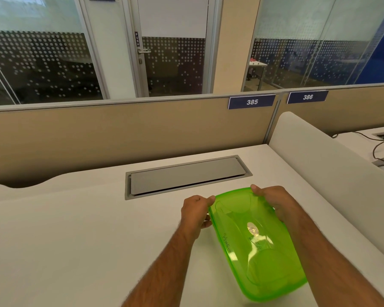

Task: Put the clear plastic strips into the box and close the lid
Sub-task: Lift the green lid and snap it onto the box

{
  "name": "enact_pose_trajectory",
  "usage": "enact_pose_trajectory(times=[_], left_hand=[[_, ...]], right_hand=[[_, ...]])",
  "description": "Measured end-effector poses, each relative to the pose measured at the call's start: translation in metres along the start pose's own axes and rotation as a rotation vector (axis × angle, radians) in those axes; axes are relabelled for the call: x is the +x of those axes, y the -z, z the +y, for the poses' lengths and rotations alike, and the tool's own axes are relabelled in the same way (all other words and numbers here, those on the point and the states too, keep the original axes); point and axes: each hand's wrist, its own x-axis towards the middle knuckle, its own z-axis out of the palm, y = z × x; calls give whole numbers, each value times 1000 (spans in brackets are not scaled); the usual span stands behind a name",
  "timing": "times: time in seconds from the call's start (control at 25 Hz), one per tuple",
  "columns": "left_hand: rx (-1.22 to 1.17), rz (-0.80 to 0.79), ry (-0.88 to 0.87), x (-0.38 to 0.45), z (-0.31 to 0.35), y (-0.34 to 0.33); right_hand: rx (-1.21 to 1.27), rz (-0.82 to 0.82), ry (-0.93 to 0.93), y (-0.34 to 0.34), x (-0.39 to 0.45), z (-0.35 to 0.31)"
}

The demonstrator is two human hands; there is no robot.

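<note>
A translucent green lid [255, 247] covers the box on the white desk [75, 229], right of centre near the front edge. An oval sticker sits in its middle. My left hand [196, 212] grips the lid's far left corner, thumb on top. At the far right corner, my right hand [273, 199] holds the rim with its fingers curled over the edge. The box body under the lid is mostly hidden. No clear plastic strips show; the lid blurs whatever is inside.
A grey cable hatch [186, 176] is set into the desk just beyond the lid. A beige partition [120, 134] runs along the back, and a white divider [333, 173] borders the right side. Glass walls and a door stand behind.
</note>
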Motion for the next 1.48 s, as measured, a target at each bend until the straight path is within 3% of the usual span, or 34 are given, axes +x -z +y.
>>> enact_pose_trajectory(times=[0.8, 1.0, 1.36, 1.48], left_hand=[[34, 57, -39, 13, -1, -5], [39, 85, -30, 15, 3, -6], [123, 177, -112, -20, -1, -4], [104, 149, -88, -40, -4, -1]], right_hand=[[-148, 84, -4, -8, 27, 10], [-72, 124, -20, -8, 29, 13], [-293, 197, 201, -1, -5, 14], [-315, 158, 134, 8, -25, 19]])
